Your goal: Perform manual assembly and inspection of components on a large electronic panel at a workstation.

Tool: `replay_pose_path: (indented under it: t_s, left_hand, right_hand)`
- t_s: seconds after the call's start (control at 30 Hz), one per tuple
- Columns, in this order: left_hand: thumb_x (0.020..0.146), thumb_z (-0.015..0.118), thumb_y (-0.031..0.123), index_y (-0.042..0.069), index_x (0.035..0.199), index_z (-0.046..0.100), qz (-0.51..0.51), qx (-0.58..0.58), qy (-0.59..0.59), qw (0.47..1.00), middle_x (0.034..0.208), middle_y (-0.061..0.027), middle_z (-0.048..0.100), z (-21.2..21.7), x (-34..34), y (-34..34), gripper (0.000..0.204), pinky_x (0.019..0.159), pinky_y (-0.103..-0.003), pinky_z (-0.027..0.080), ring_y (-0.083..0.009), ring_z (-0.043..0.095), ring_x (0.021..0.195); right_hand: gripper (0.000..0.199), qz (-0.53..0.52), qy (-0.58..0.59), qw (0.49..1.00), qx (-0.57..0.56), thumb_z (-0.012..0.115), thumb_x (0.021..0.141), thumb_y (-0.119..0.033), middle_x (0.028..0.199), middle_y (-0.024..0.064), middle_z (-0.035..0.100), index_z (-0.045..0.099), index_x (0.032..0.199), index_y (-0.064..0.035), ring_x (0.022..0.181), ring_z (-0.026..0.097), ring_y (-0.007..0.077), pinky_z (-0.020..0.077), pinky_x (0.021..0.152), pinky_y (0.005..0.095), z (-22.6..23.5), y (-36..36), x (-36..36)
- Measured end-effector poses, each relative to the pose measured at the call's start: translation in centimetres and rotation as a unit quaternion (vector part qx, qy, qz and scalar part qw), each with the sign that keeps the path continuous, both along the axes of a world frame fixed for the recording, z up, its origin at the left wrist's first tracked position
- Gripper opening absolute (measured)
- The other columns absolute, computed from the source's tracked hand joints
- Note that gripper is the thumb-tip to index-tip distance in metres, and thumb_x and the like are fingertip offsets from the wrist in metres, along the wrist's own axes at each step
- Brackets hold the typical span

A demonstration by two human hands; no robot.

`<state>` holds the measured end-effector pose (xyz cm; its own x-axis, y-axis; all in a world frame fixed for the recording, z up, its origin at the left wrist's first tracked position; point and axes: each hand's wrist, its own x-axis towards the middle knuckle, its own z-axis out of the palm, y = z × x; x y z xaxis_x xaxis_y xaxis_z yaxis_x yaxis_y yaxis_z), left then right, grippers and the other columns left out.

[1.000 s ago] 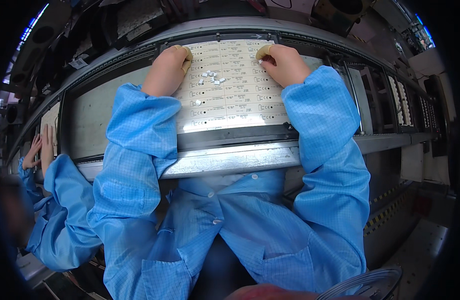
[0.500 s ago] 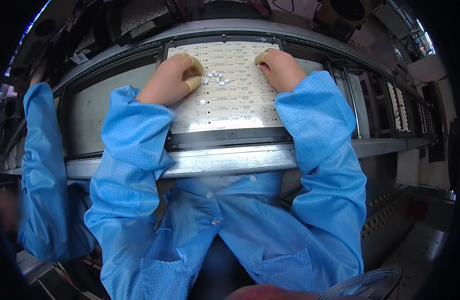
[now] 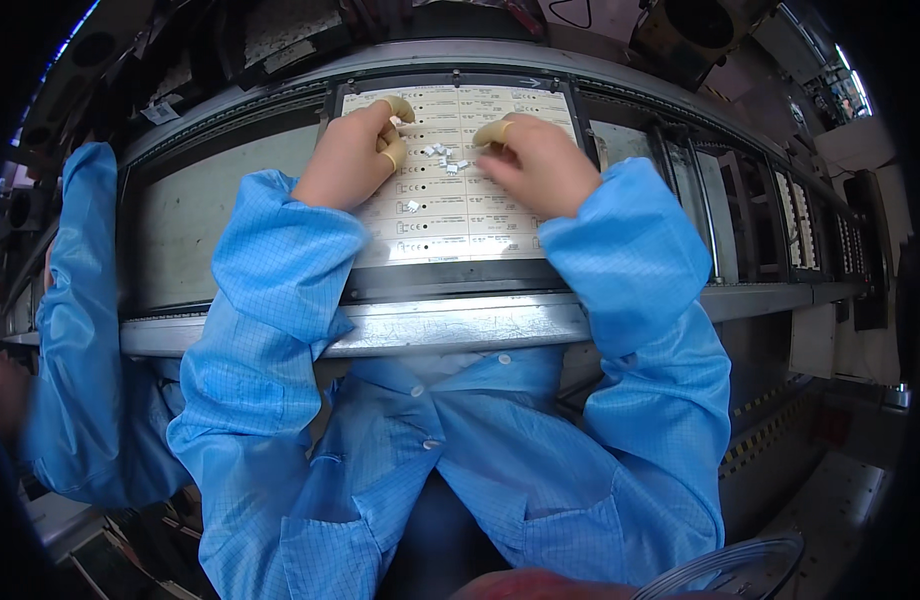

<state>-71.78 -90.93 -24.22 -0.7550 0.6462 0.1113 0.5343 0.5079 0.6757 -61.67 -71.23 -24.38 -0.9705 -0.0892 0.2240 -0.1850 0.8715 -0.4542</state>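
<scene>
A flat framed panel (image 3: 442, 222) lies in front of me, its pale surface printed in rows with small dark dots. Over its left part, my left hand (image 3: 352, 158) has curled fingers with yellowish finger cots. A small white connector (image 3: 398, 121) shows at its index fingertip, partly covered. Near the middle of the panel is a loose cluster of several white connectors (image 3: 452, 168). My right hand (image 3: 545, 165), also in finger cots, hovers just right of the cluster; motion smears its lower fingers. One single white connector (image 3: 412, 207) lies apart, closer to me.
The panel sits on a conveyor line with a metal front rail (image 3: 460, 325). Another person's blue sleeve (image 3: 80, 300) reaches in at the left. A dark rack with white strips (image 3: 800, 220) stands right. Dark machinery (image 3: 690, 25) lines the far side.
My right hand has moved left and nearer, from the panel's right column to the cluster. My left hand has shifted slightly, and a white connector now shows at its fingertip. The neighbour's arm has moved.
</scene>
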Motion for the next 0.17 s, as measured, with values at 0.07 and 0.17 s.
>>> replay_pose_path:
  t_s: [0.07, 0.17]
  left_hand:
    - [0.079, 0.060, 0.007, 0.002, 0.098, 0.062, -0.004, -0.001, 0.038, 0.999, 0.085, -0.0158, 0.064, -0.2, -0.6, 0.0, 0.020, 0.072, -0.031, 0.049, -0.0254, 0.062, 0.078]
    - [0.082, 0.059, 0.010, 0.005, 0.113, 0.057, -0.045, -0.022, 0.128, 0.991, 0.092, -0.0156, 0.065, -1.1, -2.1, -0.1, 0.031, 0.076, -0.031, 0.049, -0.0258, 0.063, 0.083]
  right_hand:
    - [0.024, -0.003, -0.011, 1.000, 0.004, 0.065, 0.078, -0.017, 0.087, 0.0125, 0.058, 0.061, 0.096, -0.0017, 0.079, 0.058, 0.0261, 0.0476, 0.071, 0.0332, -0.2, -1.3, -0.1]
    - [0.028, -0.004, -0.045, 0.998, 0.039, 0.065, 0.079, -0.021, 0.093, 0.0142, 0.059, 0.061, 0.099, -0.0026, 0.087, 0.059, 0.0275, 0.0473, 0.079, 0.0333, -0.6, -1.9, -0.5]
